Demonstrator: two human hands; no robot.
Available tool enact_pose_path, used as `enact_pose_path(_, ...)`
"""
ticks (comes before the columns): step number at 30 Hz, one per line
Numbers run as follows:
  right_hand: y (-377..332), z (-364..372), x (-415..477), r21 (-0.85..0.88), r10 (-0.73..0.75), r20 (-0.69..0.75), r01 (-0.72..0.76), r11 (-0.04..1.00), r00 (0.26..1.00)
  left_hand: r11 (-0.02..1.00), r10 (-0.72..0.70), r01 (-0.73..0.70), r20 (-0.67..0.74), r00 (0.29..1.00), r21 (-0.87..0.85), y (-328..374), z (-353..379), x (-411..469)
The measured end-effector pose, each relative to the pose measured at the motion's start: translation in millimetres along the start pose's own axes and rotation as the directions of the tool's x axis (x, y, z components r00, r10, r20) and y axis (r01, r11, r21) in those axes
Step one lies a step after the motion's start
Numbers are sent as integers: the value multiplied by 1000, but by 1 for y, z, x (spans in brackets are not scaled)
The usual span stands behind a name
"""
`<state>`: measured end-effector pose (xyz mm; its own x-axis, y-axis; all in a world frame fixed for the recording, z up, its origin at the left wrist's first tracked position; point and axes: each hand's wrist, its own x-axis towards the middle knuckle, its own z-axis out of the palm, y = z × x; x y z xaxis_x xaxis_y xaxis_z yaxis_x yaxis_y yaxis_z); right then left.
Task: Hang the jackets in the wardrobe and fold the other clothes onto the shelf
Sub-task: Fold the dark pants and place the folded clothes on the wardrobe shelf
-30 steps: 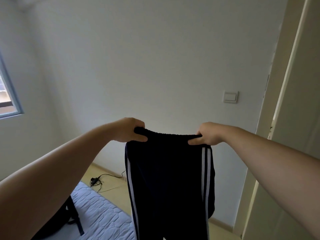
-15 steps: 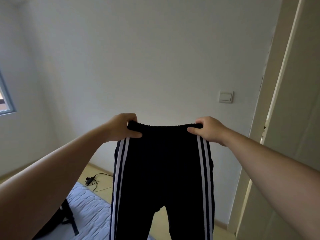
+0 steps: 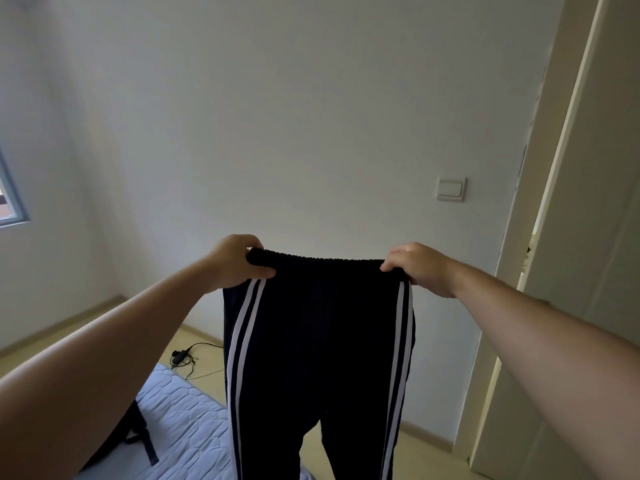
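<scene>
Black track pants with white side stripes hang in front of me, held up in the air by the waistband. My left hand grips the waistband's left end and my right hand grips its right end. The waistband is stretched flat between them. Both legs hang down and run out of the bottom of the frame. No wardrobe, shelf or jacket shows in this view.
A quilted light mattress lies low at the left with a black bag strap on it. A black cable lies on the floor by the wall. A door frame stands at the right, a light switch beside it.
The pants turned from twisted to facing me flat, with both side stripes and both legs now showing. My hands stayed on the waistband and moved slightly wider apart.
</scene>
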<state>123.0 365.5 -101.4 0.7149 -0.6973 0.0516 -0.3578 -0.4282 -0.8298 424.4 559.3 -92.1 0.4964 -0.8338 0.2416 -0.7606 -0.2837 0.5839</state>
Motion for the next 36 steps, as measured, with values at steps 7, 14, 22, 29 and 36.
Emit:
enact_pose_path(7, -15, -5, -10, -7, -2, -9, 2, 1000, 1000, 929, -35, 74, 114, 993, -362, 3, -6, -2)
enact_pose_path(14, -45, 25, 3, -206, 111, -301, -178, 962, 947, 924, -184, 185, 32, 982, -335, 42, 24, -3)
enact_pose_path(22, -85, 44, 6, 371, 203, 37, -202, 906, 979, 835, 102, -114, -52, 993, -539, 83, 68, -28)
enact_pose_path(29, -73, 30, 7, 540, 83, 151, -153, 828, 985, 830, 178, -198, -90, 980, -521, 76, 61, -34)
enact_pose_path(36, -47, 13, 9, -471, -72, 133, 127, 873, 988, 780, 245, -31, 259, 934, -625, 73, 23, -32)
